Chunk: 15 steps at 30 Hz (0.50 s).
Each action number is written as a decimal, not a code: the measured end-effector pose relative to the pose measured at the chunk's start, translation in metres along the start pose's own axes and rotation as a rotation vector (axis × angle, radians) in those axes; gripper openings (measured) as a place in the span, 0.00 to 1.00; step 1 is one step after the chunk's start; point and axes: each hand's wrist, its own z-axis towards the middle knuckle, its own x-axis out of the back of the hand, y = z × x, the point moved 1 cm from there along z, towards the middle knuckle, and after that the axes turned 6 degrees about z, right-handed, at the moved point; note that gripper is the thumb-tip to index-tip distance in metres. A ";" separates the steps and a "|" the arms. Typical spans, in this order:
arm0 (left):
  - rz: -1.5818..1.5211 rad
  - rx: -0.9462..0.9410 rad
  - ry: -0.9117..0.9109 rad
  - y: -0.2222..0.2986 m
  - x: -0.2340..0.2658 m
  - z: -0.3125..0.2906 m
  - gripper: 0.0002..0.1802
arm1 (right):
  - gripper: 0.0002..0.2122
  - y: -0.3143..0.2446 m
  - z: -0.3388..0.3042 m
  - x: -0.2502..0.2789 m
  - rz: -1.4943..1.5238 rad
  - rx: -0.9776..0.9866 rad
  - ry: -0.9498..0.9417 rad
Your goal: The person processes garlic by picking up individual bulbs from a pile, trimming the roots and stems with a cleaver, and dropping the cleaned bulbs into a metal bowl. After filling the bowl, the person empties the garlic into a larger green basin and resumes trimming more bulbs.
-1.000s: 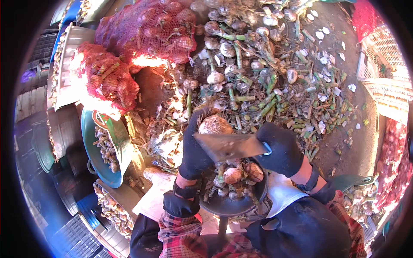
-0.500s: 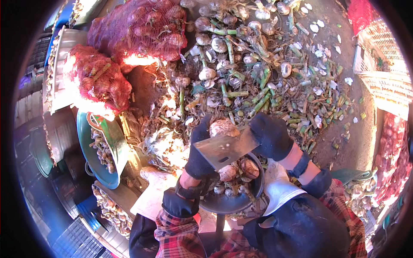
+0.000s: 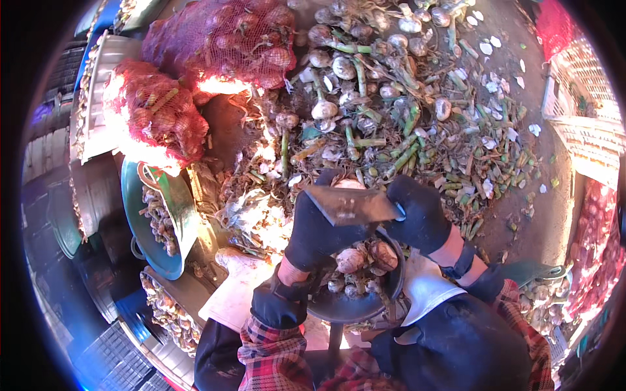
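My right hand, in a black glove, is closed on the handle end of a cleaver. Its broad, worn blade reaches leftward across the front of my left hand, also black-gloved. My left hand's fingers curl around a garlic bulb, of which only a pale upper part shows past the blade. Below both hands, between my knees, is a dark round pan. Large garlic bulbs and smaller ones lie inside it; my left hand and wrist cover part of its left side.
Ahead spreads a heap of garlic bulbs and cut stalks. Red mesh sacks of garlic stand at the far left. A green basin holding cloves is left. White plastic baskets and another mesh sack line the right.
The cleaver blade has turned from slanting down to the left to lying nearly level, and its left end is higher. My left hand has turned around the bulb, now more hidden.
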 end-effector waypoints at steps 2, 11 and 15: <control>0.177 -0.049 0.176 0.013 0.006 0.003 0.33 | 0.07 0.012 0.002 0.000 -0.035 -0.089 0.053; -0.594 0.012 0.437 -0.010 0.026 -0.008 0.28 | 0.05 0.003 0.010 -0.024 0.141 -0.251 0.151; -0.878 0.074 0.319 -0.016 0.001 -0.008 0.33 | 0.05 -0.001 0.022 -0.025 0.143 -0.204 0.169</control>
